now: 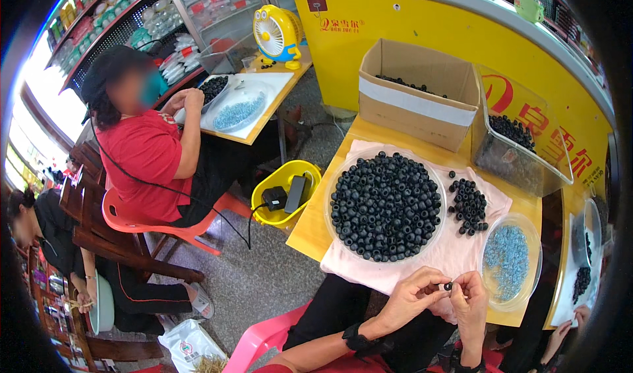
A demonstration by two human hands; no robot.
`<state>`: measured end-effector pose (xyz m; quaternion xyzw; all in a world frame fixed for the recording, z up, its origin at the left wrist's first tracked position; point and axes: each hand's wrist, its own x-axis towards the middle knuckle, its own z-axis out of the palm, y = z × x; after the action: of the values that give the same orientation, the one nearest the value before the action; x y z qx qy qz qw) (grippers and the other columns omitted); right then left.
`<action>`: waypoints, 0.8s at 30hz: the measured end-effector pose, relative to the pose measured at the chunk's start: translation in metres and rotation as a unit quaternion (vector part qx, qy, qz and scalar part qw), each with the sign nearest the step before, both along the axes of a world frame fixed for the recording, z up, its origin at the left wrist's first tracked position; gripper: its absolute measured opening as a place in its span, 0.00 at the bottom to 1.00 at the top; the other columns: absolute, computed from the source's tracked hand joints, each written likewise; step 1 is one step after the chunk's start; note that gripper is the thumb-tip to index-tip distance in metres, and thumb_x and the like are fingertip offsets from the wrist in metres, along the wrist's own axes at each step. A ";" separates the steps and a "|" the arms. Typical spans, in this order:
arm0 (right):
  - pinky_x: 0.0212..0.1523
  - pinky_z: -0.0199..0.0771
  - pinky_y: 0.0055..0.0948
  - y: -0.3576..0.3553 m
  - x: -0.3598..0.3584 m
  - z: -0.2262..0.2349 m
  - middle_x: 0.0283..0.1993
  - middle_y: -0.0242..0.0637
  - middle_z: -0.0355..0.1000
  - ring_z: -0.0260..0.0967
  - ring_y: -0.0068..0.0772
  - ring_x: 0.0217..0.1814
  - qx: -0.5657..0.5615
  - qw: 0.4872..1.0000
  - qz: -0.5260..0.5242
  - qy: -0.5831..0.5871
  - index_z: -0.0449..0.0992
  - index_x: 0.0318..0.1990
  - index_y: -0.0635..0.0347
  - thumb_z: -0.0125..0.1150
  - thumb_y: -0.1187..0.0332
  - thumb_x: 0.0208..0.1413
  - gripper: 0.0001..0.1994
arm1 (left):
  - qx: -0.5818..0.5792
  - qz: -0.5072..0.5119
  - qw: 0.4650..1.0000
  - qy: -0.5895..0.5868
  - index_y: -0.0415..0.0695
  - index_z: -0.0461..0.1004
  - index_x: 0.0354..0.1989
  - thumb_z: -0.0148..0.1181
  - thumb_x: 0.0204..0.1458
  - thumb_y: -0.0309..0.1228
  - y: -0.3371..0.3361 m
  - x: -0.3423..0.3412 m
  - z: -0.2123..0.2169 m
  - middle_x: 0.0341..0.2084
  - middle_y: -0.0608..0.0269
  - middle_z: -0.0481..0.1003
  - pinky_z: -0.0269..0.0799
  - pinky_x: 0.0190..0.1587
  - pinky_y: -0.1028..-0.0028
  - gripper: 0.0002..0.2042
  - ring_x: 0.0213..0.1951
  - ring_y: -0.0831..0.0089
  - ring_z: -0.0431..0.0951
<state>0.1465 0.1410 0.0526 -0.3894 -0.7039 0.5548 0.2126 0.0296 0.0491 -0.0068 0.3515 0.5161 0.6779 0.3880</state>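
Note:
My left hand pinches a small black bead-like piece with a hole in it, just over the table's near edge. The fingertips of my right hand close on the same piece from the other side. Beyond them, a large round clear tray is heaped with black pieces. A loose pile of black pieces lies on the pink cloth to its right. Nearest my right hand stands a clear round tub of tiny light-blue parts.
Behind the tray, a cardboard box and a clear plastic bin hold more black pieces. A person in red works at another table on the left, near a yellow fan. A yellow basket holding black devices sits between the tables.

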 end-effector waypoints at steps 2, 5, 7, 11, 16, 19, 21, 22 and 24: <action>0.23 0.61 0.17 -0.003 0.003 0.007 0.26 0.27 0.64 0.59 0.13 0.25 -0.062 0.998 -0.013 -0.020 0.66 0.34 0.64 0.56 0.73 0.56 0.06 | -0.014 -0.006 1.000 0.009 0.41 0.76 0.44 0.60 0.51 0.20 0.000 0.001 0.001 0.41 0.63 0.72 0.69 0.43 0.81 0.11 0.42 0.78 0.72; 0.22 0.63 0.21 -0.003 0.002 -0.001 0.24 0.28 0.63 0.61 0.16 0.24 -0.072 0.997 -0.013 -0.012 0.66 0.33 0.63 0.56 0.74 0.54 0.05 | -0.002 0.019 0.996 0.090 0.39 0.76 0.43 0.61 0.49 0.18 0.000 -0.001 -0.001 0.40 0.61 0.73 0.69 0.46 0.78 0.12 0.43 0.74 0.74; 0.25 0.65 0.31 0.000 -0.003 -0.019 0.24 0.39 0.64 0.64 0.32 0.24 0.169 0.982 -0.012 -0.083 0.66 0.31 0.63 0.57 0.78 0.47 0.06 | -0.011 0.031 0.994 0.106 0.38 0.77 0.41 0.60 0.48 0.17 0.006 -0.002 -0.008 0.39 0.60 0.74 0.70 0.44 0.78 0.11 0.41 0.74 0.75; 0.27 0.66 0.38 0.000 -0.009 -0.030 0.25 0.45 0.65 0.66 0.46 0.26 0.242 0.965 -0.040 -0.089 0.66 0.32 0.62 0.57 0.78 0.46 0.07 | -0.026 0.084 0.987 0.133 0.37 0.77 0.39 0.62 0.47 0.16 0.008 -0.002 -0.001 0.38 0.62 0.74 0.71 0.41 0.79 0.10 0.38 0.77 0.75; 0.27 0.67 0.37 0.004 -0.009 -0.035 0.27 0.42 0.67 0.69 0.46 0.27 0.279 0.956 -0.071 -0.063 0.66 0.32 0.60 0.58 0.77 0.47 0.07 | -0.033 0.066 0.995 0.070 0.36 0.75 0.42 0.59 0.50 0.15 0.010 -0.001 0.007 0.39 0.62 0.72 0.71 0.36 0.82 0.10 0.35 0.81 0.74; 0.27 0.69 0.37 0.006 -0.006 -0.045 0.29 0.38 0.69 0.70 0.44 0.28 0.375 0.919 -0.065 -0.105 0.68 0.32 0.57 0.60 0.74 0.48 0.06 | -0.053 0.062 0.997 -0.002 0.35 0.74 0.45 0.57 0.52 0.15 0.011 -0.001 0.001 0.42 0.62 0.71 0.73 0.36 0.82 0.12 0.34 0.81 0.74; 0.27 0.70 0.37 0.003 -0.007 -0.043 0.29 0.38 0.68 0.70 0.43 0.27 0.376 0.916 -0.066 -0.125 0.68 0.32 0.57 0.60 0.74 0.49 0.06 | -0.066 0.060 0.996 0.007 0.35 0.73 0.46 0.57 0.52 0.16 0.008 -0.004 0.006 0.42 0.63 0.70 0.73 0.36 0.82 0.12 0.33 0.81 0.74; 0.26 0.70 0.37 0.003 -0.007 -0.042 0.29 0.37 0.68 0.70 0.43 0.27 0.378 0.913 -0.063 -0.139 0.68 0.31 0.56 0.59 0.73 0.49 0.06 | -0.070 0.062 0.996 0.009 0.35 0.73 0.46 0.57 0.52 0.17 0.009 -0.004 0.008 0.42 0.63 0.70 0.74 0.36 0.82 0.12 0.33 0.81 0.74; 0.27 0.70 0.37 0.004 -0.003 -0.039 0.29 0.37 0.67 0.70 0.43 0.28 0.367 0.919 -0.063 -0.131 0.69 0.33 0.56 0.59 0.73 0.50 0.05 | -0.070 0.063 0.996 0.013 0.35 0.73 0.47 0.57 0.53 0.17 0.010 -0.002 0.008 0.42 0.63 0.69 0.74 0.36 0.82 0.12 0.33 0.81 0.74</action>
<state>0.1431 0.1447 0.0131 -0.3969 -0.8534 0.1875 0.2813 0.0275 0.0592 0.0016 0.2991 0.5881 0.6587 0.3617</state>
